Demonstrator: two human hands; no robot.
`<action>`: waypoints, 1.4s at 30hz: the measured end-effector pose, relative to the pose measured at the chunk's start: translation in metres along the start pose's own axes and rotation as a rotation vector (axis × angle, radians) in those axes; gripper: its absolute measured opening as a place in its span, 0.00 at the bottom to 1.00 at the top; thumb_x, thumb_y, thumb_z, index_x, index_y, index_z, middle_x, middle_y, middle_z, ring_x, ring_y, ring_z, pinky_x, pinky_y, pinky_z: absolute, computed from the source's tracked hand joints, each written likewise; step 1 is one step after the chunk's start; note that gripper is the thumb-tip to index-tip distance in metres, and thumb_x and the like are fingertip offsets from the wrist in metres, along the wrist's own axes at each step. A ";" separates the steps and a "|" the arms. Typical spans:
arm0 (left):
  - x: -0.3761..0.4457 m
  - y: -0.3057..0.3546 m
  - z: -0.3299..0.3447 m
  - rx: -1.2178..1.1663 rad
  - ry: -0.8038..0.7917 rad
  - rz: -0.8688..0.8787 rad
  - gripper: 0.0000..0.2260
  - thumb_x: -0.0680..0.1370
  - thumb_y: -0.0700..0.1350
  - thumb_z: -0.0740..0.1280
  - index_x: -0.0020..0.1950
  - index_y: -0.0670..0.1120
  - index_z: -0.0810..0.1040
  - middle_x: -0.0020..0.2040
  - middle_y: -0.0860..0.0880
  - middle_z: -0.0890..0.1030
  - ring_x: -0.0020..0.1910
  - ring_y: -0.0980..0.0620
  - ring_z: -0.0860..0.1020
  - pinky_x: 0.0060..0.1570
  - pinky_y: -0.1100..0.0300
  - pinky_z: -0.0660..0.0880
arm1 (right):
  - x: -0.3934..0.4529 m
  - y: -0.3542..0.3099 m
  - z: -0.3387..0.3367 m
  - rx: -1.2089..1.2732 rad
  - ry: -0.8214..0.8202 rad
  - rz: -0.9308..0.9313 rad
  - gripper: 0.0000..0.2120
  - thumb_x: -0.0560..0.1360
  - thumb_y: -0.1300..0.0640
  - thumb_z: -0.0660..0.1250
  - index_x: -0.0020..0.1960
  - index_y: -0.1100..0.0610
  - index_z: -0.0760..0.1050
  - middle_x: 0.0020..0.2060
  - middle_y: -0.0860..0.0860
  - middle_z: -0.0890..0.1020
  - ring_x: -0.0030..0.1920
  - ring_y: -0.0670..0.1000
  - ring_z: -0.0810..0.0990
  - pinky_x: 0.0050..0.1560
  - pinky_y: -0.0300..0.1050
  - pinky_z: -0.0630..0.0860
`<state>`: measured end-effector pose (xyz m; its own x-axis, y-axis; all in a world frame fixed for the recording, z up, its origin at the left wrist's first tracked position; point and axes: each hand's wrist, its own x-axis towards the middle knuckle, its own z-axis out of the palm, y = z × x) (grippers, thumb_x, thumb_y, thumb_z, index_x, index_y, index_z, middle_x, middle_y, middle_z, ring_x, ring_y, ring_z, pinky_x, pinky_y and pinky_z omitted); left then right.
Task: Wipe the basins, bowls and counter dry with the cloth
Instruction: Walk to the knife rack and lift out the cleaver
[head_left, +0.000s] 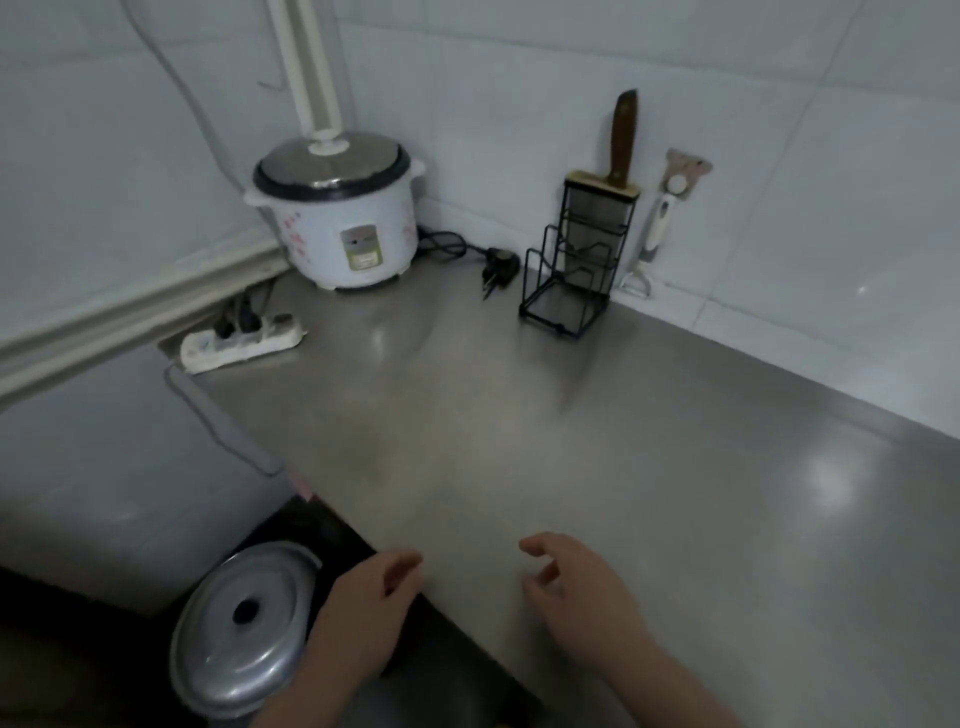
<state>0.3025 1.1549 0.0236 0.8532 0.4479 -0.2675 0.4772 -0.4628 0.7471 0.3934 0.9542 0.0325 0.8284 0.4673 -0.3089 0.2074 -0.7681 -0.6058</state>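
counter (597, 467): steel top, runs from the tiled corner toward the camera, dull sheen with a light glare at right
cloth: not visible anywhere in view
left hand (363, 618): at the counter's near-left edge, fingers loosely curled, holding nothing
right hand (582, 587): over the near part of the counter, fingers relaxed and half bent, holding nothing; contact with the surface cannot be told
rice cooker (337, 218): white, metal lid on, standing at the far left corner of the counter
plug (498, 265): black, lying loose on the counter between the rice cooker and the rack
rack (576, 270): black wire, upright near the back wall, knife (623, 140) with brown handle standing in its top slot
peeler (654, 228): leaning against the wall just right of the rack
power strip (241, 343): white, at the counter's left edge, with plugs in it
pot lid (244, 623): grey metal with dark knob, below the counter at lower left
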 end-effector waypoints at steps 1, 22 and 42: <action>0.022 0.007 -0.003 -0.013 0.016 0.013 0.06 0.77 0.43 0.68 0.49 0.55 0.78 0.48 0.54 0.83 0.48 0.57 0.80 0.54 0.60 0.75 | 0.014 0.001 -0.008 0.003 0.022 0.013 0.17 0.76 0.53 0.63 0.65 0.46 0.71 0.58 0.41 0.74 0.50 0.41 0.75 0.55 0.34 0.67; 0.358 0.201 -0.007 -0.036 -0.248 0.411 0.17 0.78 0.46 0.65 0.67 0.50 0.72 0.58 0.51 0.78 0.55 0.52 0.78 0.57 0.52 0.75 | 0.249 -0.057 -0.134 -0.006 0.337 0.311 0.17 0.76 0.51 0.64 0.64 0.46 0.72 0.59 0.46 0.78 0.54 0.46 0.78 0.55 0.41 0.73; 0.515 0.310 0.045 -0.346 -0.311 0.787 0.24 0.74 0.45 0.72 0.65 0.60 0.68 0.58 0.67 0.74 0.56 0.73 0.71 0.59 0.65 0.72 | 0.399 -0.076 -0.327 -0.030 0.882 0.284 0.15 0.78 0.45 0.63 0.54 0.55 0.66 0.48 0.52 0.78 0.48 0.55 0.77 0.42 0.48 0.71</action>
<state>0.8995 1.2073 0.0898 0.9478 -0.1489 0.2818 -0.3131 -0.2698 0.9106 0.8779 1.0560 0.1948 0.9437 -0.2333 0.2346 -0.0610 -0.8196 -0.5697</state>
